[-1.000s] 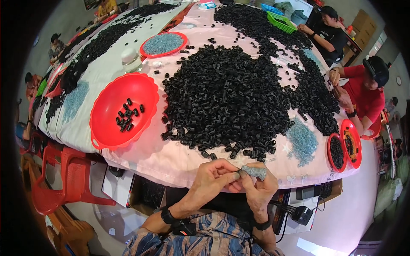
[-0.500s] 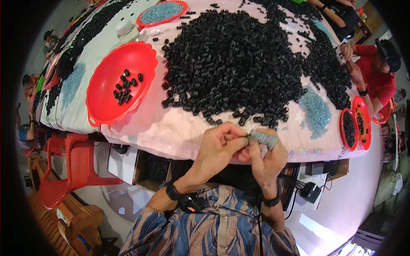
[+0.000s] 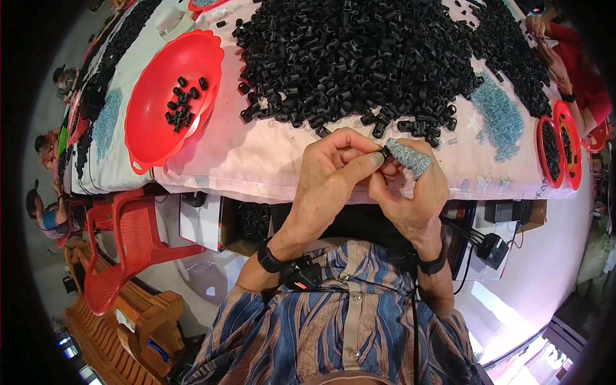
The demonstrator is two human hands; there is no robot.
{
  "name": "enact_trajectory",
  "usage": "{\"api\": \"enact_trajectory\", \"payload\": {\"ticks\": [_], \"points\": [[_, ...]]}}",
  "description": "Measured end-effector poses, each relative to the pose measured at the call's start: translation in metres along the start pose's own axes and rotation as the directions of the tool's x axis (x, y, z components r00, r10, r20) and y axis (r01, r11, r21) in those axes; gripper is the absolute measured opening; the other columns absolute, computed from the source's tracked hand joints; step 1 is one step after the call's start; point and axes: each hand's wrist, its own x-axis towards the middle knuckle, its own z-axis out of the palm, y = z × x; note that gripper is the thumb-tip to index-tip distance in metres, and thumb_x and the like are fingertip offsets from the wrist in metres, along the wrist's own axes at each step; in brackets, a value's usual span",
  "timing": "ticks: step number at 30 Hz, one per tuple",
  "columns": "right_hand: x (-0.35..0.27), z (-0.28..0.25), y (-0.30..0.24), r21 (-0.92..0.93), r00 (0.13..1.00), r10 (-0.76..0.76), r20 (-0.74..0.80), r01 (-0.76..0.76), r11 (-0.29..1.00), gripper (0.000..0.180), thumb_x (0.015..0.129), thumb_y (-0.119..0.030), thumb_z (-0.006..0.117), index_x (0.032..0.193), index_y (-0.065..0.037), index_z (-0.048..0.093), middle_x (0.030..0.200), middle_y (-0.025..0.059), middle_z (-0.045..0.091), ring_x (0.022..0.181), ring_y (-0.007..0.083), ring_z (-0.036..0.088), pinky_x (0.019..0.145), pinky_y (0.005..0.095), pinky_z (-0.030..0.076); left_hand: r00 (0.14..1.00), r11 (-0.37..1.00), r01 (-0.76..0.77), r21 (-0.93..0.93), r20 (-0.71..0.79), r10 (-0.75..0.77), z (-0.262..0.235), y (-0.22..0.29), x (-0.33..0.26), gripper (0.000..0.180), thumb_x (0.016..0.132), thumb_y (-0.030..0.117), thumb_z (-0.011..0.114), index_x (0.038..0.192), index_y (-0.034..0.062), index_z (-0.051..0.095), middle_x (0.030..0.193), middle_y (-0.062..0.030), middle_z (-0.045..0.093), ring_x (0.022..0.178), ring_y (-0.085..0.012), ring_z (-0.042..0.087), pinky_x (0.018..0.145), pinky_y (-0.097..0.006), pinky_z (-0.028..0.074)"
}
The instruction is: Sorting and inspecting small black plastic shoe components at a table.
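Note:
My left hand (image 3: 333,170) pinches a small black plastic piece (image 3: 385,153) between thumb and fingertips, above the table's near edge. Close against it, my right hand (image 3: 417,196) is closed, its fingertips meeting the piece from the right. A grey knitted finger sleeve (image 3: 410,158) covers the right forefinger. What the right fingertips pinch is hidden behind the fingers. Just beyond both hands spreads a large heap of black plastic pieces (image 3: 353,61). To the left stands a red scalloped bowl (image 3: 151,106) with several similar pieces inside.
A pink cloth (image 3: 237,157) covers the table. Small bluish clear bits (image 3: 499,119) lie in a pile at right, near red-rimmed trays (image 3: 553,154). A person in a red sleeve (image 3: 581,77) sits at far right. A red plastic chair (image 3: 131,240) stands at lower left.
The view has tipped downward, so the table and bowl sit higher in the picture. Both hands stay together, and the black piece shows more plainly between the left fingertips.

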Motion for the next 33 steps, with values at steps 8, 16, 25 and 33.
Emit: {"api": "enact_trajectory", "payload": {"ticks": [8, 16, 25, 33], "points": [[0.009, 0.002, 0.0, -0.045, 0.992, -0.129, 0.013, 0.129, 0.991, 0.029, 0.063, 0.005, 0.074, 0.087, 0.005, 0.058, 0.088, 0.0139, 0.061, 0.062, 0.0268, 0.06, 0.047, 0.0313, 0.045, 0.999, 0.999, -0.033, -0.032, -0.025, 0.032, 0.003, -0.003, 0.003, 0.006, 0.095, 0.001, 0.056, 0.098, -0.0034, 0.059, 0.089, -0.0113, 0.069, 0.079, -0.0134, 0.067, 0.072, -0.025, 0.056], [0.009, 0.009, -0.001, 0.061, 0.997, 0.079, -0.02, -0.078, 0.995, 0.03, 0.065, 0.007, 0.074, 0.092, 0.003, 0.06, 0.089, 0.0116, 0.061, 0.063, 0.0199, 0.059, 0.052, 0.0291, 0.05, 0.995, 0.986, -0.011, -0.165, -0.103, -0.006, 0.003, -0.009, 0.01, 0.01, 0.097, 0.006, 0.055, 0.102, -0.0013, 0.059, 0.09, -0.0102, 0.069, 0.079, -0.0155, 0.067, 0.073, -0.027, 0.055], [0.006, -0.003, -0.005, -0.09, 0.996, 0.071, 0.061, -0.065, 0.994, 0.036, 0.069, 0.008, 0.074, 0.103, 0.007, 0.062, 0.092, 0.0158, 0.064, 0.068, 0.0248, 0.062, 0.058, 0.0317, 0.052, 1.0, 0.998, 0.006, -0.062, -0.001, -0.006, 0.003, -0.012, 0.008, 0.011, 0.094, 0.004, 0.058, 0.103, -0.0024, 0.057, 0.091, -0.0095, 0.068, 0.08, -0.0124, 0.066, 0.074, -0.025, 0.054], [0.009, -0.003, -0.004, -0.129, 0.985, -0.162, 0.067, 0.169, 0.977, 0.037, 0.071, 0.002, 0.077, 0.102, 0.009, 0.059, 0.089, 0.0211, 0.064, 0.071, 0.0362, 0.063, 0.059, 0.0394, 0.051, 0.995, 0.992, -0.09, 0.09, -0.031, 0.093, 0.0, -0.011, 0.003, 0.009, 0.088, -0.002, 0.064, 0.096, -0.0026, 0.062, 0.091, -0.0056, 0.066, 0.083, -0.0109, 0.064, 0.075, -0.024, 0.053]]}}
